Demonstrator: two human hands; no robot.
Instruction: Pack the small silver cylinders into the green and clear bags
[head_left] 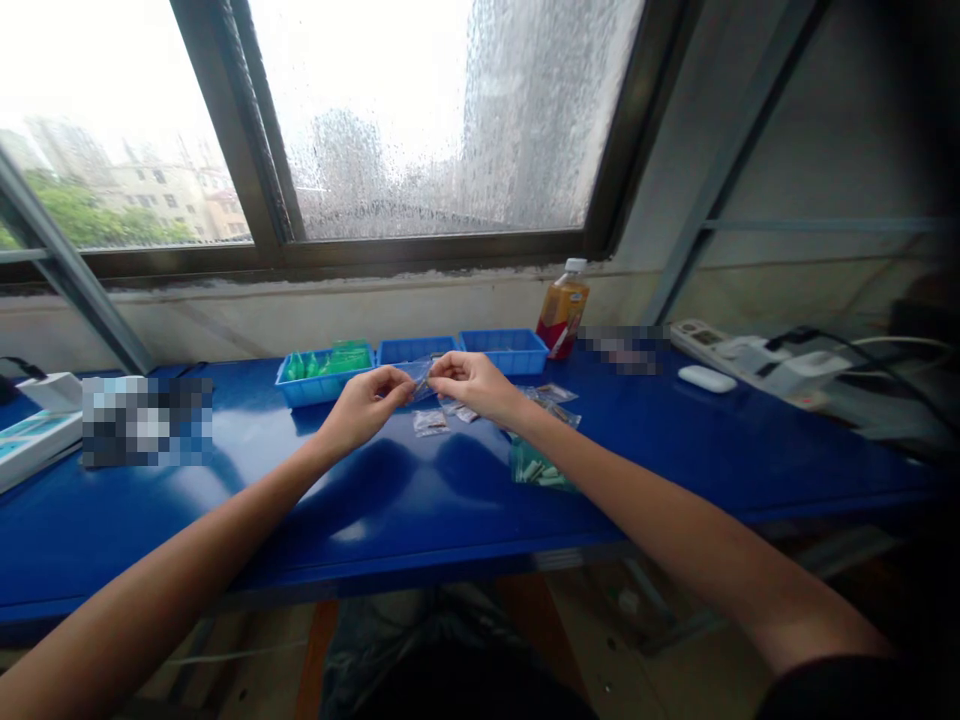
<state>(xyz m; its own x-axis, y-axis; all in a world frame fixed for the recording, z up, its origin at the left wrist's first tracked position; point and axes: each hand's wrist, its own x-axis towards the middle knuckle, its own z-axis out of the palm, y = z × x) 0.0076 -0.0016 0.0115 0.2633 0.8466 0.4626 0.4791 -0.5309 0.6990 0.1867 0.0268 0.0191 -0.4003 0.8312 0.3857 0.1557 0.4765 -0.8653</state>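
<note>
Between my two hands, above the blue table, is a small clear plastic bag [417, 371]. My left hand [373, 398] pinches its left side with thumb and forefinger. At the other side, the fingertips of my right hand [478, 382] are closed on the bag; a small piece at those fingertips is too small to name. Just below lies a small filled clear packet [430, 423], and more clear packets [553, 398] lie to the right, partly behind my right wrist. A green-tinted bag [541, 468] holding pale cylindrical pieces sits beside my right forearm.
Behind my hands stand a blue tray with green packets [330, 386], a middle blue tray [405, 347] and a right blue tray [504, 352]. A drink bottle [563, 308] is near the wall. Power strips [739, 355] with cables and a white case [706, 378] lie at right.
</note>
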